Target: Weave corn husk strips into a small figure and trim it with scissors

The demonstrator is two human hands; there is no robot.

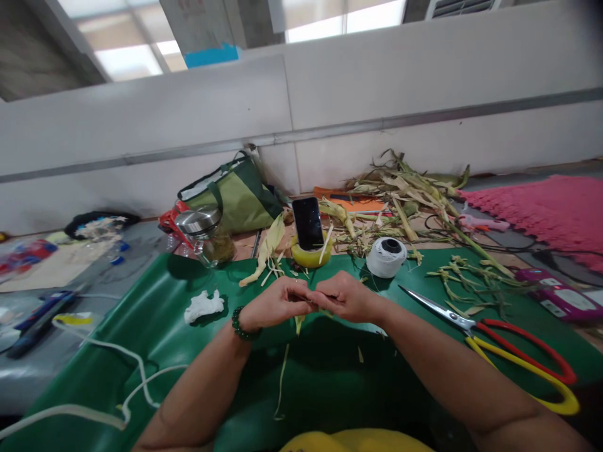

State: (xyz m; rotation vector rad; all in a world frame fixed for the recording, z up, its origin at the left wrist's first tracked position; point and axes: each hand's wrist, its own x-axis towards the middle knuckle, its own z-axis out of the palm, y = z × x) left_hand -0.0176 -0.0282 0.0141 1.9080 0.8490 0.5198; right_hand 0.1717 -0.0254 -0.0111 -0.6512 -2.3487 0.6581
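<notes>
Head view: hands (pixel 347 297) pinch a pale strip (pixel 298 323) (mostly hidden).

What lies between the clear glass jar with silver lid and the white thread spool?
In the head view, a pale yellow husk, then a black phone on a round yellow stand, amid husk scraps.

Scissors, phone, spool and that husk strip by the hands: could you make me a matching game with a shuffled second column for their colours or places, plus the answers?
Things
1. Scissors
2. Phone
3. Spool
4. Husk strip

Descriptions
A. White, with a black centre
B. Just below the left hand, close to the right hand
C. Red and yellow handles
D. Propped up at a yellow ring, its screen dark

Right pairs: 1-C, 2-D, 3-A, 4-B
</notes>
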